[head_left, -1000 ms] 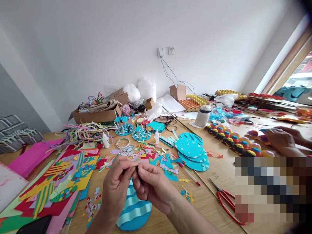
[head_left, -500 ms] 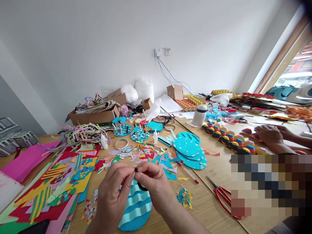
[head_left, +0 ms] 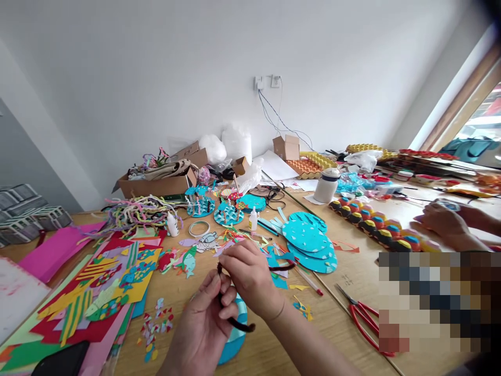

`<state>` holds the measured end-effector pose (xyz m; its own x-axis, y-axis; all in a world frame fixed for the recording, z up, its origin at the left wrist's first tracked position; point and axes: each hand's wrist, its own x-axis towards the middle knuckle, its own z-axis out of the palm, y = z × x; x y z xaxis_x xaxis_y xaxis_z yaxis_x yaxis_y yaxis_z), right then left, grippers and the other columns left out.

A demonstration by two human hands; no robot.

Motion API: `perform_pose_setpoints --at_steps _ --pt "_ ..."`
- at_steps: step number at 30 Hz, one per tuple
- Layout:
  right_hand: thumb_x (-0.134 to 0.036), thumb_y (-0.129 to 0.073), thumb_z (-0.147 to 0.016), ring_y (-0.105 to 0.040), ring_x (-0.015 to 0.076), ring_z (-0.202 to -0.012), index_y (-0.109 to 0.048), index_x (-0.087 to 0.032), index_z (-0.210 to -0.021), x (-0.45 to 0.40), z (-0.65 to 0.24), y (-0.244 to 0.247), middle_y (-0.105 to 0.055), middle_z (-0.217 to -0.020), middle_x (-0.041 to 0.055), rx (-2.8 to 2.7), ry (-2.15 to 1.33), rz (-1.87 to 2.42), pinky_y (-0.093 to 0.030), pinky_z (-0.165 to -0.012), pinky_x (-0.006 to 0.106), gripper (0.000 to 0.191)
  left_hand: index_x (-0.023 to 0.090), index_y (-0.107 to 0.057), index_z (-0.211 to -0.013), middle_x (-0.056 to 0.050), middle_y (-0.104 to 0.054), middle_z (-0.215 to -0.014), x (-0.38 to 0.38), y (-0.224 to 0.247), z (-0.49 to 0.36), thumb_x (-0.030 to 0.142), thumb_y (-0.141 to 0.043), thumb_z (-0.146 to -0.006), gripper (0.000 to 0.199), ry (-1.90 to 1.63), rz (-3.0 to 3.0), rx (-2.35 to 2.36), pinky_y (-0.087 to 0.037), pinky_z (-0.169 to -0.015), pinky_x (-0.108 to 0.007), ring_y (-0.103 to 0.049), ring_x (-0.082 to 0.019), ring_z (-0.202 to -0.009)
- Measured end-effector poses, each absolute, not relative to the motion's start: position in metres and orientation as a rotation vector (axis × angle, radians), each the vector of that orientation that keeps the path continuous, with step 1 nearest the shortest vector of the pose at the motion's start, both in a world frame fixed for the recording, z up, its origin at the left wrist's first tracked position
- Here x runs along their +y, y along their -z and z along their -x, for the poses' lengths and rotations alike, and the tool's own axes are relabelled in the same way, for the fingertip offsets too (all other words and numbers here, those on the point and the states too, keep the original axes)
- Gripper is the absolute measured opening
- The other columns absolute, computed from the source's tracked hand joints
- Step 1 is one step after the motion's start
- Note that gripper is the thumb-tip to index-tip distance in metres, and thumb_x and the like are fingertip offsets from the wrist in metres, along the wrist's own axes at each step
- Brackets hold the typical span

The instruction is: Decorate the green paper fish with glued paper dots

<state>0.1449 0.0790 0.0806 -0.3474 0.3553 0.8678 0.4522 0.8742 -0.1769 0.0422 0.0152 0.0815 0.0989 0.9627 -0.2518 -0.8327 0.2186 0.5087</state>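
My left hand (head_left: pixel 201 324) is closed round a dark brown pipe cleaner (head_left: pixel 242 326), whose fuzzy tail sticks out below the fingers. My right hand (head_left: pixel 250 277) pinches at its top, just above my left thumb. Another dark fuzzy length shows to the right of my right hand; whether it is the same piece I cannot tell. Under my hands, partly hidden, lies a blue oval disc (head_left: pixel 231 352) with pale wavy strips. Small paper scraps (head_left: pixel 156 324) lie left of my left hand, and red-handled scissors (head_left: pixel 362 313) lie to the right.
Colored paper with fish cutouts (head_left: pixel 113 282) covers the left side. Glue bottles (head_left: pixel 253 220), a tape roll (head_left: pixel 199 228) and blue discs (head_left: pixel 309 240) lie ahead. Painted egg-carton strips (head_left: pixel 368 224) sit at right, near another person's hands (head_left: pixel 446 222). A thin stick (head_left: pixel 332 292) crosses the table.
My hands have shifted from a fingertip pinch to a grip with the right hand above the left. More of the pipe cleaner shows. The view has turned slightly left.
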Motion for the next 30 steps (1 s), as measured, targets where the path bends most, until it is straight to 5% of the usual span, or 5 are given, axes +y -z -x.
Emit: perform_pose_setpoints --at_steps 12,18,21,26,30 --pt "-0.013 -0.055 -0.071 -0.054 0.0101 -0.052 -0.053 -0.018 -0.065 0.068 -0.151 -0.091 -0.055 -0.054 -0.0037 -1.878 -0.974 1.116 -0.038 -0.047 0.019 0.008 0.019 -0.059 -0.065 0.004 -0.05 -0.058 0.031 -0.082 -0.015 0.026 -0.062 -0.071 0.009 -1.442 -1.354 1.254 -0.033 -0.047 -0.017 -0.042 -0.009 -0.054" --pt "-0.028 -0.051 -0.077 -0.053 0.008 -0.049 -0.053 -0.016 -0.069 0.072 -0.159 -0.098 -0.056 -0.062 -0.0019 -1.777 -1.758 0.789 -0.045 -0.049 0.021 0.014 0.02 -0.062 -0.065 0.003 -0.053 -0.061 0.033 -0.083 -0.006 0.026 -0.059 -0.074 0.012 -1.43 -1.507 1.302 -0.035 -0.053 -0.019 -0.045 -0.011 -0.058" --pt "-0.018 -0.047 -0.08 -0.053 0.0086 -0.051 -0.055 -0.015 -0.069 0.073 -0.163 -0.105 -0.055 -0.06 -0.001 -2.06 -1.316 0.832 -0.042 -0.049 0.019 0.013 0.018 -0.061 -0.067 0.005 -0.046 -0.054 0.033 -0.081 -0.009 0.032 -0.061 -0.074 0.015 -1.402 -1.295 1.249 -0.028 -0.043 -0.017 -0.036 -0.007 -0.048" --pt "-0.01 -0.042 -0.084 -0.05 0.0121 -0.06 -0.057 -0.014 -0.073 0.075 -0.173 -0.128 -0.057 -0.069 0.004 -2.656 0.256 0.51 -0.032 -0.051 0.024 0.019 0.015 -0.055 -0.062 0.011 -0.024 -0.046 0.026 -0.082 -0.02 0.031 -0.074 -0.061 0.025 -1.258 -0.669 0.889 -0.013 -0.035 -0.015 -0.013 -0.004 -0.041" --pt "-0.012 -0.04 -0.086 -0.047 0.0119 -0.059 -0.056 -0.015 -0.072 0.082 -0.175 -0.13 -0.056 -0.069 0.002 -2.647 0.621 0.315 -0.028 -0.05 0.026 0.021 0.015 -0.049 -0.061 0.011 -0.024 -0.05 0.02 -0.078 -0.026 0.026 -0.078 -0.057 0.031 -1.169 -0.351 0.655 -0.01 -0.034 -0.014 -0.013 -0.002 -0.04"
